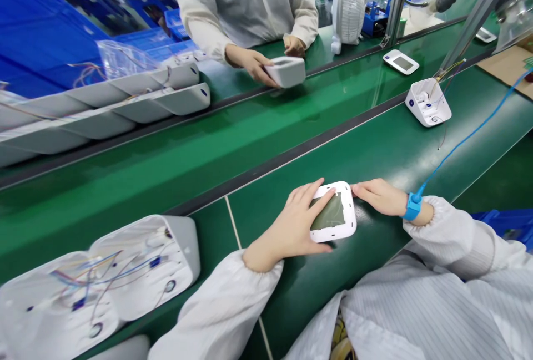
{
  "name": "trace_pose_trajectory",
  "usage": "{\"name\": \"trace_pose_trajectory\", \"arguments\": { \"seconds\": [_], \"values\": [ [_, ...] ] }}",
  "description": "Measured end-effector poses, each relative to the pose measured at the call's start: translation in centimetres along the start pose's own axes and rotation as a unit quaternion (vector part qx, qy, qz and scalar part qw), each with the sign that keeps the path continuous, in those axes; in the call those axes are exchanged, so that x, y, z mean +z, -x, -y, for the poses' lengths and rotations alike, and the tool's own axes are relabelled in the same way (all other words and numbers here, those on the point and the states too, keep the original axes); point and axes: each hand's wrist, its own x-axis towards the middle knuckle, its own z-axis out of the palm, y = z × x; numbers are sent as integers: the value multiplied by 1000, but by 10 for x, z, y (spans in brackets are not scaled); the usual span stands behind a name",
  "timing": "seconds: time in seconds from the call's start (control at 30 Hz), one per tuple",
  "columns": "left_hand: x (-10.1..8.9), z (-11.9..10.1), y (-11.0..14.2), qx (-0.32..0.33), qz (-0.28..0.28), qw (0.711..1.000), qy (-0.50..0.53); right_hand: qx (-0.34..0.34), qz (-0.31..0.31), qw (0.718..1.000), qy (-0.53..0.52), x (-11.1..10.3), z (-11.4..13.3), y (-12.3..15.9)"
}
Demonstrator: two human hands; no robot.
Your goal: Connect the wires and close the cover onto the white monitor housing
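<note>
Left hand (293, 227): rests flat on the white display module (333, 213), fingers (320, 200) spread over its grey screen, pinning rather than gripping; could smear or scratch the screen if pressed or slid.
Right hand (381, 196): fingertips touch the module's right edge, loose, closed on nothing; a push from here could skate the module along the green belt (375, 149).
Wrist strap (413, 206): blue, on the right wrist; its cord (466, 138) trails over the belt and could snag the open white housing (428, 102) nearby.
Near left: open housings with loose wires (104, 277), well apart.
Far bench: another person's hand (250, 63) holds a white unit (286, 71).
</note>
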Motion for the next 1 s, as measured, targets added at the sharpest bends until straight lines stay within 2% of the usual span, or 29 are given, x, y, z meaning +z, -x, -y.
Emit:
{"name": "trace_pose_trajectory", "arguments": {
  "seconds": [0.13,0.23,0.3,0.37,0.43,0.5,0.57,0.63,0.7,0.8,0.87,0.93,1.0],
  "values": [
    [10,-5,1,-41,-18,999,-8,10,-30,998,-50,5,-8,-3],
    [13,-12,-2,-115,-49,992,-17,28,-90,989,-110,20,-15,-1],
    [15,-20,-9,-206,-89,974,-32,36,-133,981,-139,35,-17,1],
    [20,-33,-17,-306,-131,942,-54,17,-153,976,-152,52,-18,2],
    [28,-51,-21,-376,-159,910,-79,-11,-169,976,-136,62,-18,0],
    [40,-68,-17,-400,-170,895,-97,-18,-167,977,-128,60,-17,-6],
    [52,-77,-6,-393,-172,899,-90,-17,-119,983,-139,48,-15,-13],
    [58,-73,6,-370,-188,909,-39,-16,-55,988,-143,31,-11,-19],
    [54,-58,10,-352,-195,914,47,-7,-16,991,-133,17,-6,-24],
    [28,-28,-5,-423,-202,870,153,10,14,993,-116,8,1,-32],
    [9,-14,-21,-419,-212,861,198,13,25,994,-106,9,3,-36],
    [-3,-8,-33,-433,-220,846,219,10,25,994,-103,11,2,-39],
    [-6,-7,-39,-459,-223,834,208,8,20,994,-107,12,0,-40]
  ]
}}
